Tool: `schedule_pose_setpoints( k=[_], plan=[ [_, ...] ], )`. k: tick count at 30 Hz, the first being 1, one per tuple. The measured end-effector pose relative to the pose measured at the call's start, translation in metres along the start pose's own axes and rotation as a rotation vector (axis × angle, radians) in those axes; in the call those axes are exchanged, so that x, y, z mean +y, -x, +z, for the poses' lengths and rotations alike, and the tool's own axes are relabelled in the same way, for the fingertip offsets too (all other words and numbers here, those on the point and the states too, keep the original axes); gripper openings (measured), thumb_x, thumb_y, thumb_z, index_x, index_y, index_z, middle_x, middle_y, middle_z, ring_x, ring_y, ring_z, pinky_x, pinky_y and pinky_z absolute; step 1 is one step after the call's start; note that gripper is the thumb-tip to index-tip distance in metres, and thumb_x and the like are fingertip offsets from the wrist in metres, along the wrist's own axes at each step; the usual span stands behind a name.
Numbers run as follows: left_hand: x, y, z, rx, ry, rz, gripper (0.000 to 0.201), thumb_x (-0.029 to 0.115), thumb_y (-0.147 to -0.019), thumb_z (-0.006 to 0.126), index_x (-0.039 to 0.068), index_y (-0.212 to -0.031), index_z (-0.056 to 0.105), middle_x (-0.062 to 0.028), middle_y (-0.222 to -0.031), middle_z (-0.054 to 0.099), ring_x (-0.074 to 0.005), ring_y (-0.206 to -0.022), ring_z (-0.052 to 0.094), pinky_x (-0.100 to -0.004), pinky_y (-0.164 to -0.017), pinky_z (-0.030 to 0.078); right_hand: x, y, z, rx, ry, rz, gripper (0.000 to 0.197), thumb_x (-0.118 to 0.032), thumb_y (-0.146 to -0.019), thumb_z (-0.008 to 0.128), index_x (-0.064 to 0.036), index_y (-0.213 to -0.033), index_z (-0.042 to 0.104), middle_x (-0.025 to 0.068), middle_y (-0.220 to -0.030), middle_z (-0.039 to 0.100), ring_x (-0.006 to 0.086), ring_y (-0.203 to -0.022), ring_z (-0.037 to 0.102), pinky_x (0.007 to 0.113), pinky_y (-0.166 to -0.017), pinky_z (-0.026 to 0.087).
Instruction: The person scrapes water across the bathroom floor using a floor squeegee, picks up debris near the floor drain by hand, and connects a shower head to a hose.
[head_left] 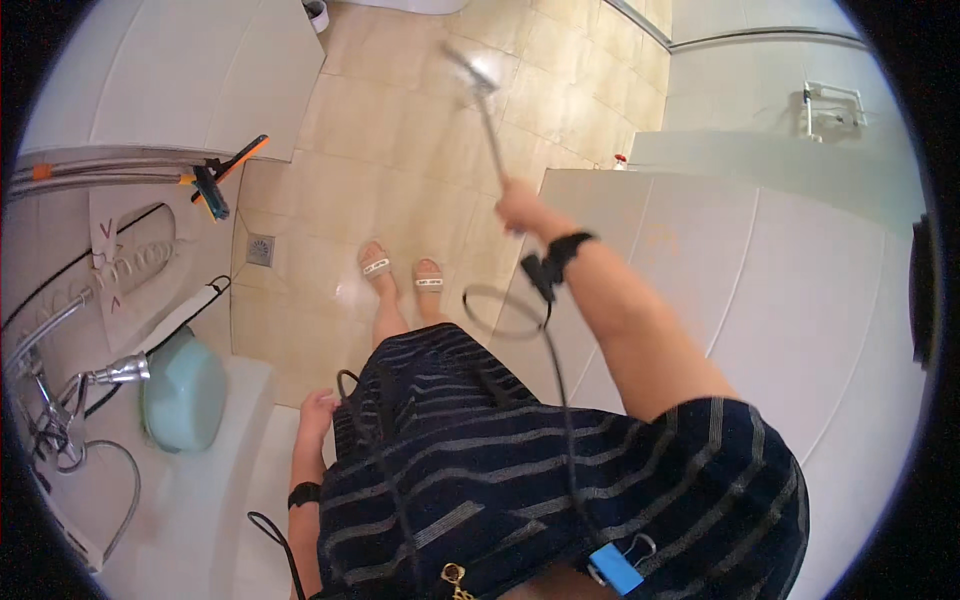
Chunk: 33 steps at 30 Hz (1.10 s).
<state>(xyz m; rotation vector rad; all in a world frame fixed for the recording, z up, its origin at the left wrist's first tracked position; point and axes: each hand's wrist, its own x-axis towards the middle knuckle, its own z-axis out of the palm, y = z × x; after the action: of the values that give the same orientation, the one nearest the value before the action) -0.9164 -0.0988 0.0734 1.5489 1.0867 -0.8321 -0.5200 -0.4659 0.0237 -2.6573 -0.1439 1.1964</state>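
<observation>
My right hand (523,208) is closed around the upper end of a long-handled floor wiper (490,125), stretched out ahead of me. Its narrow crosswise head (468,67) is over the wet, shiny tiles at the far middle. Motion blurs the head, so I cannot tell whether it touches the floor or what its edge is made of. Down at my left side, beside my dark striped dress (450,440), my left hand (318,410) hangs with loose fingers and holds nothing I can see.
Beige tiled floor (400,150) has a square drain (260,250) at left. Squeegees with orange edges (230,170) hang by the left wall. A pale green basin (185,390) stands on the white tub (245,410) near a chrome faucet (120,370). A tiled ledge (680,230) borders the right.
</observation>
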Motion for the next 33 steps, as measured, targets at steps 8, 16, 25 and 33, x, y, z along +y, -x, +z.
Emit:
schedule_pose_setpoints(
  k=[8, 16, 25, 33],
  plan=[
    [0.038, 0.004, 0.037, -0.016, -0.067, 0.147, 0.025, 0.005, -0.081, 0.044, -0.001, -0.102, 0.056, -0.0094, -0.086, 0.064, -0.0159, -0.077, 0.059, -0.0271, -0.068, 0.045, -0.072, 0.203, 0.023, -0.327, -0.135, -0.094, 0.073, 0.005, -0.066, 0.039, -0.0145, -0.135, 0.024, 0.0166, -0.065, 0.057, 0.0217, -0.046, 0.054, 0.034, -0.039, 0.043],
    [-0.001, 0.013, 0.043, 0.030, 0.048, 0.066, 0.032, 0.004, -0.076, 0.053, -0.001, -0.108, 0.053, -0.0108, -0.089, 0.063, -0.0159, -0.082, 0.058, -0.0255, -0.075, 0.043, 0.014, 0.227, 0.024, -0.146, -0.421, 0.093, 0.059, 0.000, -0.070, 0.044, -0.0146, -0.127, 0.040, 0.0134, -0.082, 0.059, 0.0182, -0.051, 0.054, 0.030, -0.045, 0.043],
    [-0.077, -0.003, 0.019, -0.068, -0.011, 0.052, 0.030, 0.001, -0.075, 0.054, -0.002, -0.105, 0.054, -0.0102, -0.088, 0.062, -0.0173, -0.080, 0.058, -0.0274, -0.071, 0.045, 0.049, 0.175, 0.030, -0.047, -0.871, 0.397, 0.039, 0.002, -0.072, 0.045, -0.0027, -0.111, 0.042, 0.0066, -0.053, 0.046, 0.0176, -0.039, 0.047, 0.030, -0.034, 0.036],
    [-0.080, 0.006, -0.061, -0.144, 0.161, 0.067, 0.038, 0.016, -0.077, 0.055, 0.004, -0.113, 0.049, -0.0062, -0.090, 0.059, -0.0143, -0.085, 0.055, -0.0275, -0.072, 0.042, -0.116, 0.289, 0.161, -0.227, -0.408, 0.198, 0.066, 0.004, -0.069, 0.044, -0.0053, -0.131, 0.024, 0.0221, -0.087, 0.059, 0.0275, -0.058, 0.061, 0.039, -0.048, 0.048]
  ],
)
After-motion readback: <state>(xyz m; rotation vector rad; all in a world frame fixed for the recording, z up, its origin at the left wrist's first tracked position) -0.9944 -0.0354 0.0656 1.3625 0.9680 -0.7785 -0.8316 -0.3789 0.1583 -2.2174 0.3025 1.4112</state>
